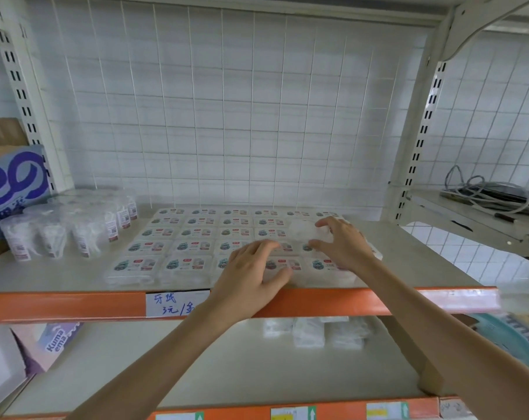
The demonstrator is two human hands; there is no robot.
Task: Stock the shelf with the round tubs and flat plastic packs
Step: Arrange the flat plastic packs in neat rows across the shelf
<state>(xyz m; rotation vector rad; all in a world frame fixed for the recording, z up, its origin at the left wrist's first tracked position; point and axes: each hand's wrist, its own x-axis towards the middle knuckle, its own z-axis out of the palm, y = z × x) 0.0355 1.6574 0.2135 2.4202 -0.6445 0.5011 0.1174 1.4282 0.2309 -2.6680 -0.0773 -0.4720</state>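
On shelf (60, 277), flat packs (193, 247) lay gridded, round tubs (75, 228) at left end. Left hand (251, 277) spread, pressing front packs. Right hand (340, 247) curled round clear pack (302, 230). Step seemed placement; next called for seating squarely, then release.

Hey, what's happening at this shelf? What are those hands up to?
A person is stocking a shop shelf. Neat rows of flat plastic packs already lie across it, and clear round tubs stand grouped at the left end. The left hand rests with spread fingers on packs in the front rows. The right hand holds one more pack, blurred, over the rows further back, seemingly setting it in place.
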